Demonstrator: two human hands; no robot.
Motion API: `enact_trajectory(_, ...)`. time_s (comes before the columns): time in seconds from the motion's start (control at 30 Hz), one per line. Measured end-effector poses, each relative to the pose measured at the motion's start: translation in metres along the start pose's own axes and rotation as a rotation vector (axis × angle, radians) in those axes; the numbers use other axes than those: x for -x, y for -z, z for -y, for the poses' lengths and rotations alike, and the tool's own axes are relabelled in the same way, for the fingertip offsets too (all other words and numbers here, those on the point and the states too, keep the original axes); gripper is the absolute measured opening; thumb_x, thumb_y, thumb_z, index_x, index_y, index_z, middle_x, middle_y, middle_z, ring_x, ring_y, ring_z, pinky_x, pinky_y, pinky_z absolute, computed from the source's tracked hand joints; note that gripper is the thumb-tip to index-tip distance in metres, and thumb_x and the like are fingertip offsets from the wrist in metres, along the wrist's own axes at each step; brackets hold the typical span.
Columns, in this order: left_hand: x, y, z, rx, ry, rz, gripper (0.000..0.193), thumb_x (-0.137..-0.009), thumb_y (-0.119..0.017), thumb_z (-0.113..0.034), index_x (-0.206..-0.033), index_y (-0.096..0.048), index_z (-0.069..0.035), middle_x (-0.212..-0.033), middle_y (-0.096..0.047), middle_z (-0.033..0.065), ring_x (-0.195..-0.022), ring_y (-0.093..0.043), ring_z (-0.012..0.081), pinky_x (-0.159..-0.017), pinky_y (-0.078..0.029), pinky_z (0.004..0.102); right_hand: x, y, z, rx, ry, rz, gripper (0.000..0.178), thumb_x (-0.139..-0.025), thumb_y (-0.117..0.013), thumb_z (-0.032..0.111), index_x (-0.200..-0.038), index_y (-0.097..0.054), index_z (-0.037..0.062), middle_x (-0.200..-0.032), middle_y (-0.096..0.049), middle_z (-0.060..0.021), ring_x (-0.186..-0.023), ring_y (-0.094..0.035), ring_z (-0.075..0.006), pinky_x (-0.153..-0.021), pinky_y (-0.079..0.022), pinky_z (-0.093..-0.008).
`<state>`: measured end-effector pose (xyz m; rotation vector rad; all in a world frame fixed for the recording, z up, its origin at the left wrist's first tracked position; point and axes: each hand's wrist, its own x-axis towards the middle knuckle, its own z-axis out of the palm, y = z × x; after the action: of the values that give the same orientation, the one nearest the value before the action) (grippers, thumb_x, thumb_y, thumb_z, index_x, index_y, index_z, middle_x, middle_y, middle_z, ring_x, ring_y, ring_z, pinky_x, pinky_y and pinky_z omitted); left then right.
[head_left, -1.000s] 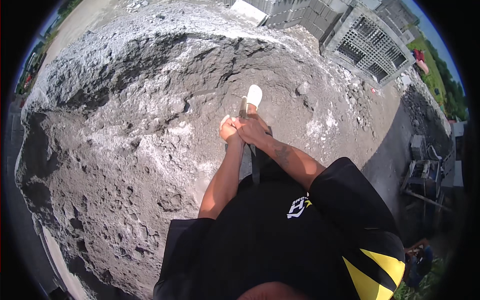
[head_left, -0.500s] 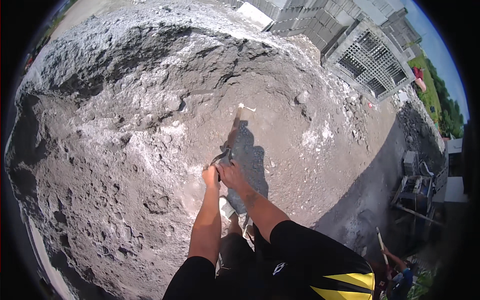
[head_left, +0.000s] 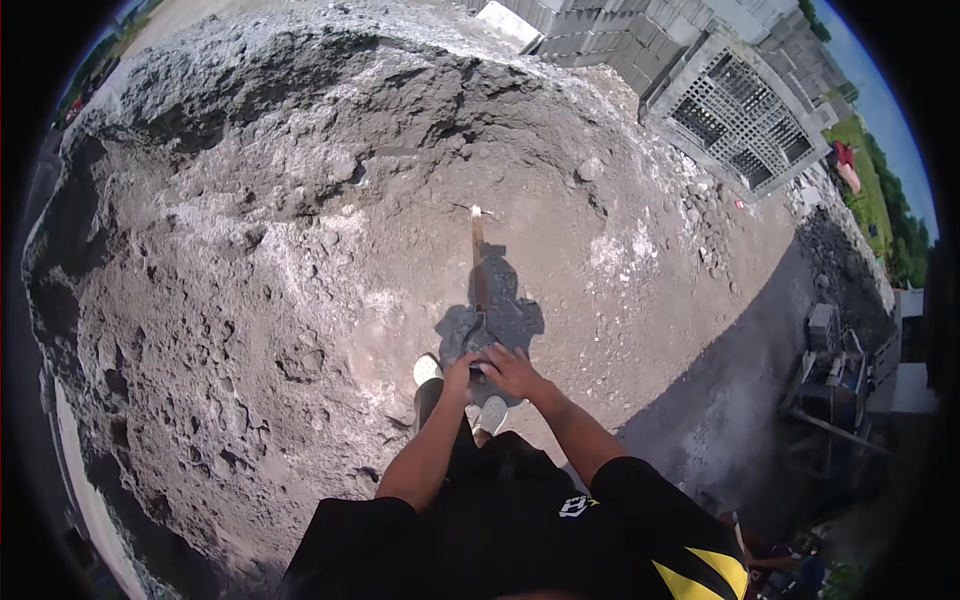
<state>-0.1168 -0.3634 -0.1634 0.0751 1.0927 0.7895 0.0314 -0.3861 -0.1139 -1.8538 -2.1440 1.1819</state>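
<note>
At the left rises a rough grey earth mound [head_left: 190, 310], pitted and cracked. Right of it, near the person, stands a white left shoe [head_left: 427, 369]. Beside that, the left hand [head_left: 459, 374] is at the near end of a long-handled tool [head_left: 478, 245], its fingers bunched; how tightly they close I cannot tell. The tool's brown shaft runs away from the person, its far end at the bare ground [head_left: 570, 270]. The person's dark shadow [head_left: 508, 305] falls beside the shaft. A white right shoe [head_left: 491, 413] shows between the forearms. The right hand [head_left: 511, 374] lies by the same near end, fingers parted. Far right are stacked grey blocks [head_left: 645, 40] and a pale latticed panel [head_left: 738, 110].
</note>
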Motion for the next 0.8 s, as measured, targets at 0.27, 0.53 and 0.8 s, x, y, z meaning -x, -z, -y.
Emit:
enact_trajectory(0.27,0.022,-0.022,-0.2,0.196,-0.434,-0.416,0.011,-0.065,-0.06,-0.006,-0.072,-0.052,-0.003,-0.062,-0.049,0.0064,-0.051,-0.048,0.0185,-0.048,-0.043,0.0302,-0.036,0.037,0.001,-0.274,0.084,-0.18,0.055,-0.088,-0.038,0.043,-0.127,-0.036,0.0053,-0.13,-0.039,-0.0148,-0.124,-0.032,-0.0293,-0.099,-0.024,-0.0468)
enact_trajectory(0.53,-0.022,0.068,-0.3,-0.13,-0.26,-0.688,0.007,-0.069,-0.056,-0.003,-0.075,-0.053,-0.002,-0.06,-0.048,0.0047,-0.047,-0.046,0.0153,-0.041,-0.038,0.0278,-0.229,0.082,-0.036,-0.462,-0.327,0.242,0.061,-0.082,-0.039,0.056,-0.089,-0.06,-0.0015,-0.087,-0.061,-0.0173,-0.085,-0.057,-0.032,-0.076,-0.041,-0.0376)
enact_trajectory(0.8,-0.013,-0.021,-0.295,-0.21,-0.471,-0.958,0.017,-0.062,-0.059,0.005,-0.078,-0.052,0.0,-0.06,-0.047,0.0032,-0.046,-0.042,0.0106,-0.04,-0.032,0.0223,-0.454,0.025,-0.029,-1.621,-0.833,-0.193,0.03,-0.072,-0.07,0.025,-0.08,-0.052,0.0023,-0.069,-0.054,-0.0082,-0.065,-0.056,-0.0235,-0.057,-0.047,-0.0368)
